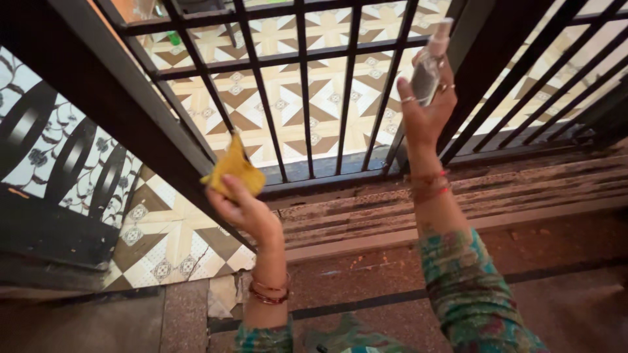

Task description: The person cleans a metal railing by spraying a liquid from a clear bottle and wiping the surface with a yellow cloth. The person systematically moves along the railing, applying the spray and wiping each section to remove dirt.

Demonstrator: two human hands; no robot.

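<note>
**Listener:** Two hands are up, you said. What is each one doing?

**Operator:** Both are raised in front of a black metal grille gate (307,98), seen from above through the head camera. My left hand (239,206) is closed around a crumpled yellow cloth (234,168), thumb over the front of it, fingers tucked behind. The cloth sits just beside the gate's thick slanting frame bar (131,111), close to the lower rail; I cannot tell whether it touches the metal.

**Listener:** And the right?

**Operator:** My right hand (425,108) is higher, wrapped around a small clear spray bottle (432,62). The fingers are curled snugly round its body, rings showing, with the pale nozzle cap sticking up above them. I cannot tell whether a finger is on the pump. The bottle is held near an upright bar, tilted slightly.

**Listener:** How would you handle this well?

**Operator:** My judgement: keep the nozzle close to the bar and aimed at the metal, so the mist does not drift through the gaps onto the patterned tile floor (281,85) beyond. Then bring the cloth up with a firm pinch and wrap it around one bar at a time, since a flat wipe misses the backs.

**Listener:** Anything else around?

**Operator:** A worn stone threshold (458,196) lies below the gate, and my patterned green sleeves (471,294) show at the bottom.
</note>
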